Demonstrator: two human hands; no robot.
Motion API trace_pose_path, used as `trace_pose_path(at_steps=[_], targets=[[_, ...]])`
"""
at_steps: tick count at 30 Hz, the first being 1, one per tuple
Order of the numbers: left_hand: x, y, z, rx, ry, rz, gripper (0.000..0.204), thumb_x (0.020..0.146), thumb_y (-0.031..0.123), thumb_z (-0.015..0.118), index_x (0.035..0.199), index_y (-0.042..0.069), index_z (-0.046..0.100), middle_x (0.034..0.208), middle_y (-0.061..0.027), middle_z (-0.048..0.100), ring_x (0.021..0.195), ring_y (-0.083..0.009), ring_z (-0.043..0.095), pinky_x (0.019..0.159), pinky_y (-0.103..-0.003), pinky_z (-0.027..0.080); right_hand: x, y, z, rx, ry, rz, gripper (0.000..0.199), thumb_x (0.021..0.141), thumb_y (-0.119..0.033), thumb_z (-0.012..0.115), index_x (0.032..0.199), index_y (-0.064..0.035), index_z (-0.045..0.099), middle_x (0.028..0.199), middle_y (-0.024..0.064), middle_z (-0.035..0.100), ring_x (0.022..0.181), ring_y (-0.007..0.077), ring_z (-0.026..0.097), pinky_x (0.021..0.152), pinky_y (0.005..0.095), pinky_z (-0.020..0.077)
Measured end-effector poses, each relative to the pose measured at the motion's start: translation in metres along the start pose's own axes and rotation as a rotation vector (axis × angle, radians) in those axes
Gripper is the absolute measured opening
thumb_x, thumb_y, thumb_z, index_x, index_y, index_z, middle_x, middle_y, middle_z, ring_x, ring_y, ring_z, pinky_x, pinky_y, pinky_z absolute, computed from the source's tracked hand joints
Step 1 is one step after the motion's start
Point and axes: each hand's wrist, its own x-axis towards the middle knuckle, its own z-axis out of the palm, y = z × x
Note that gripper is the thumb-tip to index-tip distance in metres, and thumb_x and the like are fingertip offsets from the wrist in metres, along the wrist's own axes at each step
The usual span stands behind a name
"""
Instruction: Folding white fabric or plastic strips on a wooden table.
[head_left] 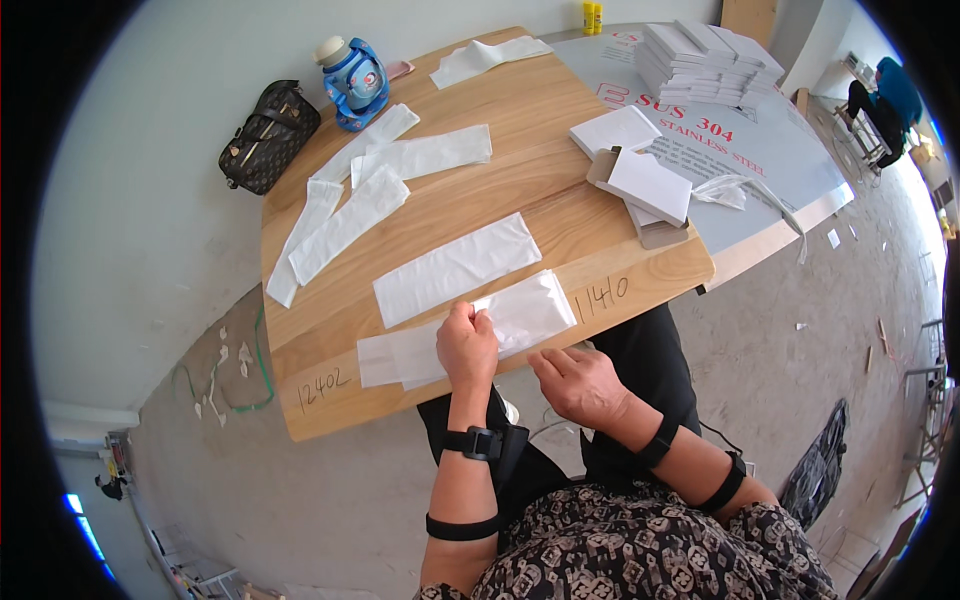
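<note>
At the near edge of the wooden table, my left hand point(467, 345) is closed in a fist over folded thin white sheets, pinching the glossy sheet point(530, 315) near its left end. Another white sheet point(385, 358) pokes out to the left under that hand. My right hand point(580, 387) hovers just off the table edge, fingers curled together; anything between them is too small or hidden to make out. Just beyond lies a single folded white strip point(457, 268). Several more such strips point(350, 222) overlap at the table's left side.
Flat white boxes point(650, 185), one with an open flap, lie at right. On the grey sheet-covered surface point(760, 185) stand a stack of white boxes point(700, 65) and yellow tubes point(592, 17). A blue bottle point(357, 85) and brown bag point(270, 137) sit by the wall.
</note>
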Motion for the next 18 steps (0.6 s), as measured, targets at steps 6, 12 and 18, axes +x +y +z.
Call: trace_pose_path(at_steps=[6,12,18], targets=[[0.0,0.003,0.001,0.025,-0.019,-0.024,0.015,0.083,0.017,0.061,0.079,0.003,0.059,0.074,-0.0204,0.065,0.073,-0.0412,0.063,0.064,-0.048,0.049,0.035,0.002,-0.007,-0.005,0.117,-0.062,0.056,0.081,-0.029,0.063,0.125,0.0033,0.051,0.134,0.0192,0.047,0.123,0.0314,0.046,0.103,0.043,0.0373],[-0.003,0.005,-0.002,0.176,-0.045,0.033,0.013,0.085,0.019,0.06,0.088,0.006,0.06,0.079,-0.0188,0.067,0.077,-0.0403,0.065,0.068,-0.05,0.051,0.041,0.013,0.014,0.015,-0.072,0.015,0.076,0.083,-0.054,0.06,0.145,-0.0189,0.035,0.151,0.0213,0.025,0.142,0.0359,0.022,0.117,0.0471,0.0163],[-0.009,-0.034,-0.029,0.102,0.196,0.074,0.005,0.083,0.012,0.061,0.081,0.007,0.06,0.069,-0.0169,0.063,0.07,-0.0359,0.064,0.06,-0.044,0.049,0.039,0.016,0.005,-0.019,-0.162,-0.065,0.085,0.073,-0.054,0.071,0.146,-0.0321,0.034,0.152,0.0259,0.018,0.142,0.0412,0.016,0.117,0.05,0.015]])
